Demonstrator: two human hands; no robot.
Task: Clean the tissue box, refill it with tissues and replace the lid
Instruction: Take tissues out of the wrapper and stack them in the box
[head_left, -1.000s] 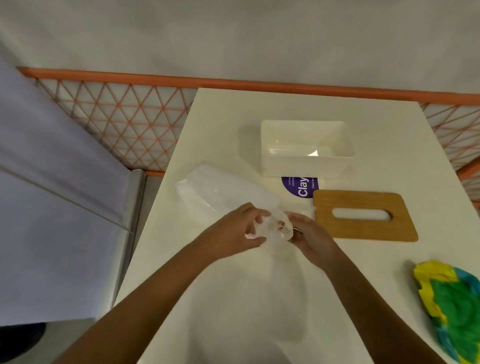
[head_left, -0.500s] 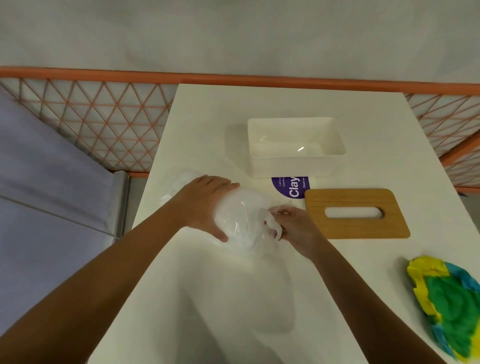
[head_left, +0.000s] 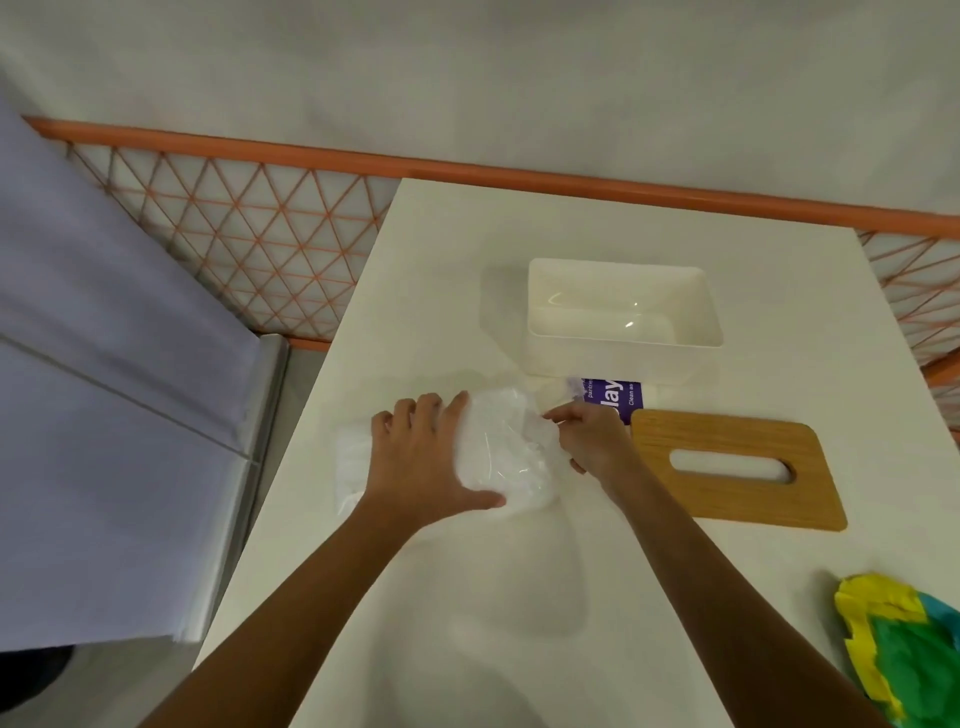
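A clear plastic pack of white tissues (head_left: 506, 457) lies on the white table (head_left: 467, 623). My left hand (head_left: 421, 457) lies flat across the pack's left half and presses it down. My right hand (head_left: 592, 441) pinches the plastic wrapper at the pack's right end. Behind the pack stands the open white tissue box (head_left: 623, 317), with nothing visible inside. To the right of my right hand, the wooden lid (head_left: 737, 467) with its oval slot lies flat on the table. A purple-labelled packet (head_left: 615, 397) sits between the box and the lid.
A yellow, green and blue cloth (head_left: 909, 670) lies at the table's right front edge. An orange lattice railing (head_left: 249, 244) runs behind and to the left of the table. A lilac-covered surface (head_left: 93, 338) stands to the left.
My left hand has moved from pinching the wrapper's end to lying flat on top of the pack. The pack has come down onto the table. My right hand stays at the wrapper's right end.
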